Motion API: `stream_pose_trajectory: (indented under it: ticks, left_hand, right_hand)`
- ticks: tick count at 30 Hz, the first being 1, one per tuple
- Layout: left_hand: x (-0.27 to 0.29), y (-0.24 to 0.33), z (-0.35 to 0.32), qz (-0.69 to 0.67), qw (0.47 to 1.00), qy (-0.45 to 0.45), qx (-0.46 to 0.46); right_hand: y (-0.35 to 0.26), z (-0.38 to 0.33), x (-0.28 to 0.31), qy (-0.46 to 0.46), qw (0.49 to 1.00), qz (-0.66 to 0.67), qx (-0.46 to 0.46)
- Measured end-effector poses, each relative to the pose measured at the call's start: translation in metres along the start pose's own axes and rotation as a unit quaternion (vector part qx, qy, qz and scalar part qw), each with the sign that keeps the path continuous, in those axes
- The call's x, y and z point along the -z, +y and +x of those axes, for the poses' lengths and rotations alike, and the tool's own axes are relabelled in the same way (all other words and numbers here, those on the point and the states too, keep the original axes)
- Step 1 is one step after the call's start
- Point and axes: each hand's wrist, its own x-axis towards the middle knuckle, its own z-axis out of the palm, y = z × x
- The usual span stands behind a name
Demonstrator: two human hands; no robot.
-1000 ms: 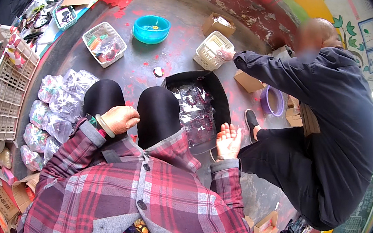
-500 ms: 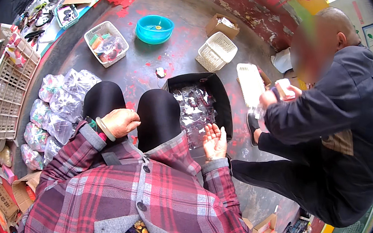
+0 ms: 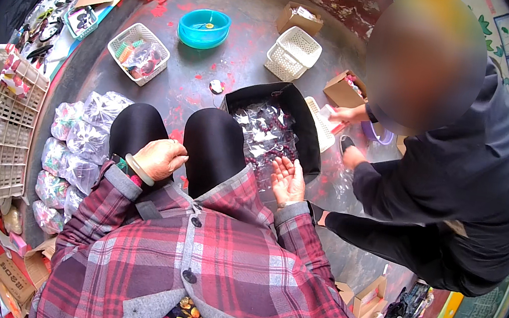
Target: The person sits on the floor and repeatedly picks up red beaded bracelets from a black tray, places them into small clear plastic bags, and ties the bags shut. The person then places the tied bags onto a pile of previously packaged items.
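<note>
My left hand (image 3: 159,159) rests over my left thigh, its back turned up and its fingers curled in. What they hold, if anything, is hidden. Palm up, my right hand (image 3: 289,181) lies open with bent fingers and nothing in it, at the near edge of a black open box (image 3: 310,134). Inside that box is a heap of clear plastic packets (image 3: 264,131) with small dark red items. To the right a person (image 3: 440,164) in dark clothes leans forward, one hand (image 3: 345,114) at a white basket (image 3: 321,124) behind the box, the other hanging low.
Several stuffed clear bags (image 3: 86,140) are stacked left of my legs, beside a tilted cream crate (image 3: 13,127). Ahead stand a white basket of goods (image 3: 137,76), turquoise basins (image 3: 202,36), a cream basket (image 3: 294,52) and cardboard boxes (image 3: 345,92).
The person at the right has leaned forward and left, reaching toward the white basket and uncovering a cardboard box and a purple basket. My view has shifted slightly; my hands keep nearly the same pose.
</note>
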Motion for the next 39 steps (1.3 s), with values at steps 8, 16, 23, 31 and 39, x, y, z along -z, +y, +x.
stream_pose_trajectory:
  ticks: [8, 16, 23, 31, 39]
  left_hand:
    - [-0.002, -0.002, 0.001, 0.023, 1.000, 0.006, -0.017]
    - [-0.001, 0.006, 0.003, 0.035, 0.999, -0.006, 0.005]
    - [-0.002, 0.006, 0.004, 0.047, 0.999, -0.004, 0.003]
    - [-0.001, 0.008, 0.004, 0.070, 0.998, -0.008, 0.000]
    - [-0.001, 0.008, 0.003, 0.062, 0.998, -0.005, 0.005]
  right_hand:
    - [0.007, 0.003, 0.003, 0.017, 1.000, 0.008, -0.005]
    - [0.015, 0.012, 0.016, 0.014, 1.000, 0.021, -0.011]
    - [0.018, 0.019, 0.023, 0.020, 0.999, 0.031, -0.017]
    - [0.020, 0.020, 0.024, 0.027, 0.999, 0.036, -0.024]
    - [0.021, 0.021, 0.025, 0.027, 0.999, 0.017, -0.031]
